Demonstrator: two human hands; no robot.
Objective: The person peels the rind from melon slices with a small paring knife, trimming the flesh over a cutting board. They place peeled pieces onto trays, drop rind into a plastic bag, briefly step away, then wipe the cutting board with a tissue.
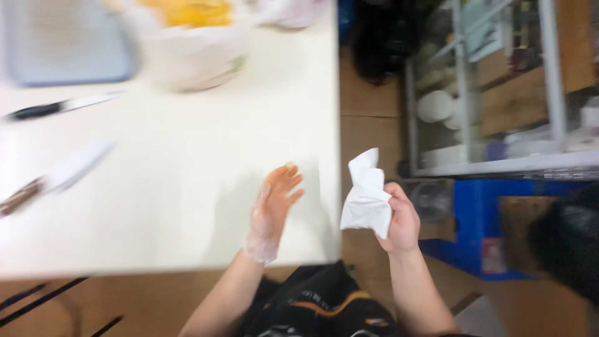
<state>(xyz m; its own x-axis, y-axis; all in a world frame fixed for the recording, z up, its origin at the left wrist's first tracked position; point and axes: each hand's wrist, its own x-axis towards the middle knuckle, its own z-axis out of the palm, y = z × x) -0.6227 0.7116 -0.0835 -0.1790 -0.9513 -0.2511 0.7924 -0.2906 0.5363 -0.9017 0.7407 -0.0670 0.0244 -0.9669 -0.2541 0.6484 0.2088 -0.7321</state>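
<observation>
Cream laminate bench: left hand, thin clear glove, fingers spread, empty. Right hand, bare, clenching crumpled white paper towel. Step: wiping, likely.

two hands; two knives; one crumpled tissue; one tray

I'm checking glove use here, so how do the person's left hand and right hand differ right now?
The left hand wears a thin clear glove; the right hand looks bare. The left hand is open, fingers spread, holding nothing, while the right hand grips a crumpled white tissue. The left hand is over the white table; the right hand is beyond its edge. Both are raised, forearms bare.
</observation>
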